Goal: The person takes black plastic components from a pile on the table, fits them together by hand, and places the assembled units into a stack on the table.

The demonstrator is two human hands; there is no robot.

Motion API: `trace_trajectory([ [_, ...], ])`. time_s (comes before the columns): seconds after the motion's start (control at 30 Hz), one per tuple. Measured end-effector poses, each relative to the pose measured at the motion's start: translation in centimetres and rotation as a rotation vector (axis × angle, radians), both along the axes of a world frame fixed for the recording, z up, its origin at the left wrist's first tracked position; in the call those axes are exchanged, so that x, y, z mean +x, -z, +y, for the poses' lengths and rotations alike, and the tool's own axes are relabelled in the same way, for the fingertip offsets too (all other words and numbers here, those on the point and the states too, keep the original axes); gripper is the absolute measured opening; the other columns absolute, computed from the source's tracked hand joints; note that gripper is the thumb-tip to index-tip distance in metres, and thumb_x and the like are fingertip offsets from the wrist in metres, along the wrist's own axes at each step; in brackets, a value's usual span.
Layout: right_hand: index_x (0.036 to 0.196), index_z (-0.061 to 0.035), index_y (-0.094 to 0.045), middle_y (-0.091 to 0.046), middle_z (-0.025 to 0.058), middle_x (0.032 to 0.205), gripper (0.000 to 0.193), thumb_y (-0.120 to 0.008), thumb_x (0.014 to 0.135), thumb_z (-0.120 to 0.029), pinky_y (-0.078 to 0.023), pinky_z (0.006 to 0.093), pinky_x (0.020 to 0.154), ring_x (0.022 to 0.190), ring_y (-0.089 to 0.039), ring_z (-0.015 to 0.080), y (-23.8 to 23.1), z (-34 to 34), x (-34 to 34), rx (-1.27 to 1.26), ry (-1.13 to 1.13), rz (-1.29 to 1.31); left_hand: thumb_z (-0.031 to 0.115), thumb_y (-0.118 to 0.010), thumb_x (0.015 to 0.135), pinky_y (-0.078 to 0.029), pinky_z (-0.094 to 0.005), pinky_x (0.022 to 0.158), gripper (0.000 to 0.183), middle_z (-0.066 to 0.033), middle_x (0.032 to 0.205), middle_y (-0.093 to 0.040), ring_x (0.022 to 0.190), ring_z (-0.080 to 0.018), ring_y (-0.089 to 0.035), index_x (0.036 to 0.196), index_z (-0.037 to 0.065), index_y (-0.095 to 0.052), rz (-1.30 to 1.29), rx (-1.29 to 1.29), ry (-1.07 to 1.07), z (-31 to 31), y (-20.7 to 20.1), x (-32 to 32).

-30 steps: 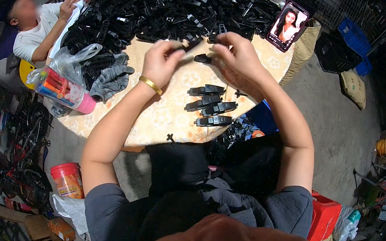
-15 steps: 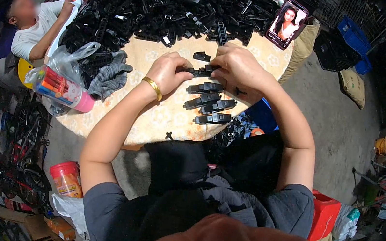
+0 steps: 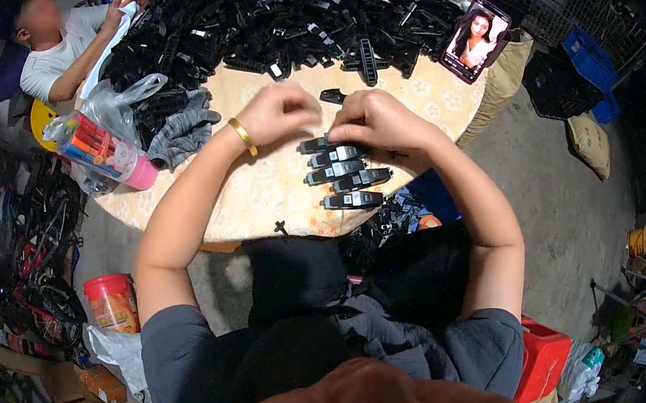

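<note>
On the patterned tablecloth, several long black plastic parts lie in a slanted cluster. At the cluster's far end is another black plastic part, partly covered by my right hand. The fingers of that hand are bent down and closed at this part's edge. My left hand, with a gold bangle at its wrist, hovers just left of it. Its fingers are slightly blurred and curled, with a gap to the thumb, and nothing shows between them. Beyond my hands sits a small black piece.
A large heap of black parts covers the far side. A phone stands at the far right. To the left are grey gloves and a cup of pens. A person sits at far left, holding a phone.
The part held between both hands has come nearer to me, against the cluster. My left hand has let go and moved left of it. My right hand has also shifted nearer.
</note>
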State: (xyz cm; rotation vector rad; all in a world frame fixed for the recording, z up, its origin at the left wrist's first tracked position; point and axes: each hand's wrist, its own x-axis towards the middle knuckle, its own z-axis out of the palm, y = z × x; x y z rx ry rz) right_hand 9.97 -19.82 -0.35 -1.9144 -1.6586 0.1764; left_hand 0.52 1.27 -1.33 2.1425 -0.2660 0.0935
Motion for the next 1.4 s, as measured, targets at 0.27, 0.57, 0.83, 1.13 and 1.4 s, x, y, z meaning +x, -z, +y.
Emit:
trace_trajectory([
  [0.27,0.103,-0.0065,-0.063,-0.061,0.0101,0.089,0.028,-0.064,0.078,-0.017,-0.048,0.038,0.077,0.09,-0.056,0.0294,1.7,2.3,1.3,0.261,0.238,-0.403,0.002,-0.059,0.074,-0.042,-0.0408,0.088,0.034,-0.0152,0.101,-0.059,0.101,-0.0345,-0.051,0.107,0.006,-0.059,-0.519,0.725,-0.535,7.0,2.4,2.5],
  [0.57,0.105,-0.0034,-0.063,-0.063,0.011,0.083,0.031,-0.065,0.076,-0.014,-0.049,0.0302,0.068,0.076,-0.062,0.0209,1.0,1.1,0.7,0.233,0.227,0.261,0.004,-0.065,0.07,-0.046,-0.0415,0.08,0.02,-0.0145,0.095,-0.055,0.091,-0.0335,-0.054,0.09,0.008,-0.064,-0.402,0.757,-0.459,2.2,0.1,-0.1],
  [0.83,0.087,-0.0023,-0.067,-0.064,0.0154,0.083,0.025,-0.067,0.073,-0.023,-0.049,0.0412,0.072,0.078,-0.062,0.0324,-0.7,-1.5,1.4,-0.058,0.276,-0.224,0.005,-0.064,0.072,-0.046,-0.0391,0.07,0.015,-0.0124,0.08,-0.054,0.079,-0.0308,-0.054,0.086,0.004,-0.057,-0.567,0.745,-0.248,-3.0,0.5,-1.7],
  [1.13,0.089,-0.0021,-0.065,-0.063,0.0149,0.083,0.023,-0.066,0.074,-0.019,-0.049,0.0404,0.071,0.08,-0.061,0.0321,-1.7,-1.0,-0.3,0.071,0.244,-0.099,0.004,-0.055,0.07,-0.049,-0.0338,0.065,0.006,-0.0102,0.077,-0.052,0.076,-0.0263,-0.054,0.075,0.005,-0.054,-0.608,0.824,-0.159,-5.2,-0.2,-3.4],
  [1.4,0.089,-0.004,-0.066,-0.061,0.0132,0.084,0.021,-0.067,0.074,-0.018,-0.048,0.0402,0.073,0.083,-0.06,0.0317,-1.3,-1.2,-0.4,0.03,0.189,-0.133,0.01,-0.074,0.065,-0.045,-0.036,0.07,0.03,-0.0106,0.083,-0.055,0.081,-0.0299,-0.054,0.088,0.004,-0.057,-0.472,0.56,-0.238,-4.6,-2.5,-4.0],
])
